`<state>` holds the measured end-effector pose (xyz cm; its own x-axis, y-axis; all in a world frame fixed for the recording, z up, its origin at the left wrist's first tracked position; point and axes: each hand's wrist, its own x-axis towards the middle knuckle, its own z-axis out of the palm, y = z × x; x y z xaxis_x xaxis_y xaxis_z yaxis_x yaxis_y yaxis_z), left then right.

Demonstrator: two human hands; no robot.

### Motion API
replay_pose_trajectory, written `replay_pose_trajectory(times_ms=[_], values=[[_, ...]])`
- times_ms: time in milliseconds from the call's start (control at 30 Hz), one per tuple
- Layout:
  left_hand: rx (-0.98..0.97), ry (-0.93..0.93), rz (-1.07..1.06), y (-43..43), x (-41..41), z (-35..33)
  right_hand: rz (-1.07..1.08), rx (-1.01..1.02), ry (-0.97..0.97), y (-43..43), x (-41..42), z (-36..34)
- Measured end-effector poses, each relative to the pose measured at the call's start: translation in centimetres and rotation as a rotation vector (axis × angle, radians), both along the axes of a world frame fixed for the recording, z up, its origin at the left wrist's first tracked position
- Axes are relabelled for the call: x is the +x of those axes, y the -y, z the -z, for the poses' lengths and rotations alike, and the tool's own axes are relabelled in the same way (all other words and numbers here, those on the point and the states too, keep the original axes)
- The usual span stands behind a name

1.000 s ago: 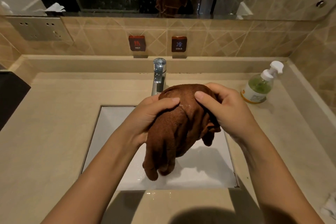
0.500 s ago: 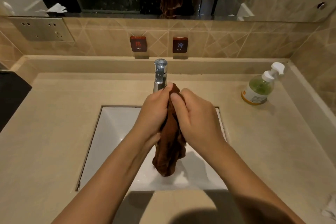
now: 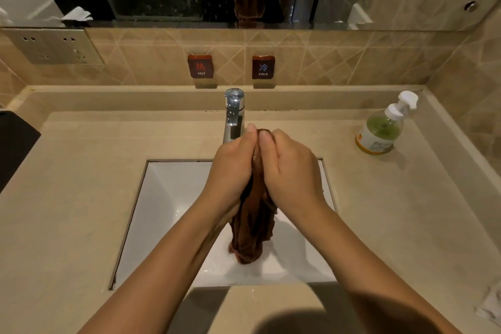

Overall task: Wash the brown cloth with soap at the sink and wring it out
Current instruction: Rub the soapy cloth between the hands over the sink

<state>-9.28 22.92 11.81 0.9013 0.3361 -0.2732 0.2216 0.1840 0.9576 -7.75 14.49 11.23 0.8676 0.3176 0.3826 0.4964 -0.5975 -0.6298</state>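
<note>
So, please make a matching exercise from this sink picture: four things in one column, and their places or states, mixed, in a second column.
Things
1. brown cloth
2. clear soap bottle with green liquid and white pump
3. chrome tap
4. dark "COLD" sign

Places or states
A. fixed on the tiled wall, right of the "HOT" sign
B. standing on the counter, right of the white basin
C. bunched between left hand and right hand, hanging into the basin
D. just behind the hands, at the basin's back edge

Pairs: 1-C, 2-B, 3-D, 4-A
</note>
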Motion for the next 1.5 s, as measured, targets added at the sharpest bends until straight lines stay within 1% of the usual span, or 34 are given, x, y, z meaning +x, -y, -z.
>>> replay_pose_trajectory(times_ms=[67,167,233,333,433,533,567,600,700,733,833,967,1000,1067,1133,1233,1300,1367,1433,1500], values=[[-0.016,-0.008,-0.009,-0.2,0.3,-0.1,-0.034,-0.025,0.021,-0.2,-0.6,0.0],[0.059,0.012,0.023,0.4,0.0,0.1,0.037,0.022,-0.088,0.1,1.4,0.2],[0.087,0.001,0.024,0.3,0.0,0.1,0.036,0.041,-0.065,0.2,1.0,0.5],[-0.003,-0.043,-0.005,-0.1,0.6,0.3,-0.016,0.013,-0.05,-0.3,-0.4,0.5],[0.006,-0.051,0.004,0.4,0.5,0.8,0.058,0.075,-0.138,-0.4,1.4,0.3],[0.003,-0.062,-0.041,0.2,0.6,0.8,0.017,0.028,-0.07,-0.7,0.5,0.3],[0.019,-0.06,-0.059,0.1,0.6,0.8,-0.004,0.015,-0.075,-0.9,0.1,0.2],[0.043,-0.045,-0.068,0.2,0.6,0.8,0.002,0.037,-0.097,-1.1,0.3,0.3],[0.131,0.039,-0.056,0.7,0.2,0.9,0.084,0.228,-0.212,-1.1,1.6,0.5],[0.152,0.049,-0.054,0.6,0.2,0.7,0.083,0.242,-0.21,-1.2,1.4,0.6],[0.169,0.018,-0.082,-0.1,0.5,0.8,0.026,0.175,-0.183,-1.6,-0.1,1.0],[0.199,0.055,-0.05,0.6,0.2,1.1,0.119,0.216,-0.235,-1.3,1.9,0.8],[0.185,0.046,-0.049,0.4,0.4,1.0,0.106,0.191,-0.213,-1.3,1.7,0.7],[0.086,-0.016,-0.077,-0.3,1.2,0.7,0.036,0.121,-0.135,-1.7,0.4,0.6],[0.038,-0.043,-0.072,-0.3,1.4,0.6,0.036,0.087,-0.115,-1.7,0.7,0.3],[0.08,-0.024,-0.021,0.4,1.0,0.6,0.085,0.078,-0.215,-0.9,3.3,-0.1],[0.093,-0.029,-0.036,-0.1,1.4,0.4,0.07,0.085,-0.159,-1.1,2.2,0.1],[0.078,-0.06,-0.088,-0.7,1.9,0.3,0.037,0.042,-0.138,-1.8,0.5,-0.2],[0.07,-0.048,-0.062,-0.4,1.7,0.3,0.045,0.096,-0.194,-1.8,1.1,-0.2],[0.072,-0.013,0.016,0.0,1.3,0.4,0.068,0.203,-0.299,-1.3,3.0,-0.6]])
